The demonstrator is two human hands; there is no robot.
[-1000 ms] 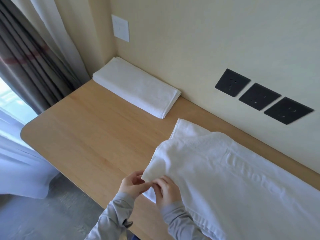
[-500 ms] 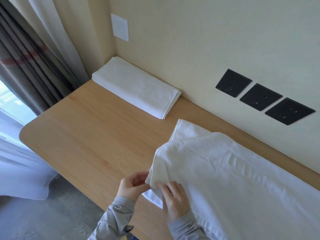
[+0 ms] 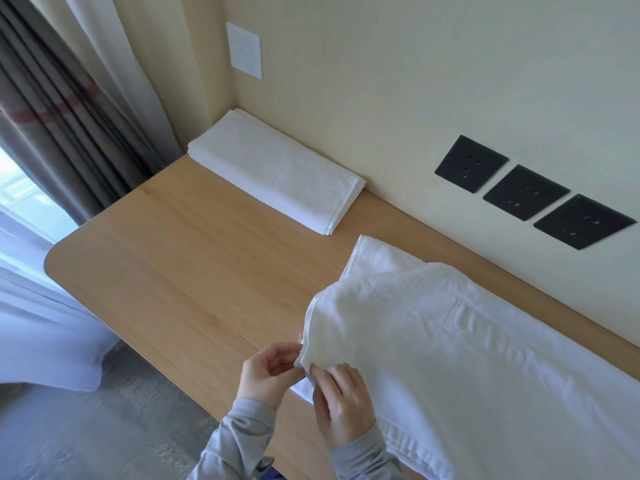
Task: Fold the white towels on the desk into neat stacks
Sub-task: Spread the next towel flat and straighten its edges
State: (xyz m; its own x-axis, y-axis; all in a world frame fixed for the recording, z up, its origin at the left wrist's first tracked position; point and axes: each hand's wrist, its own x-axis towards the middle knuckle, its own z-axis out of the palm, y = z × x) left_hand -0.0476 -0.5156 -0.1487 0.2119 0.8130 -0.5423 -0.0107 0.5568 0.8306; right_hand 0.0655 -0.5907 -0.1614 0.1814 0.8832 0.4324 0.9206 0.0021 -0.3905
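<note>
A large white towel (image 3: 467,341) with raised lettering lies spread over the right half of the wooden desk (image 3: 194,265), its near left corner lifted. My left hand (image 3: 268,372) pinches that corner from the left. My right hand (image 3: 341,407) pinches the same corner from the right, thumb and fingers on the hem. A folded white towel (image 3: 277,169) lies flat along the wall at the desk's far left corner.
Three black wall sockets (image 3: 526,192) sit above the desk on the right, a white switch plate (image 3: 244,50) above the folded towel. Grey and white curtains (image 3: 69,98) hang at the left. The desk's rounded front-left edge drops to grey floor (image 3: 86,438).
Both hands have shifted slightly along the towel's near corner, regripping the hem; the corner hangs a little lower and narrower. The folded towel has not moved.
</note>
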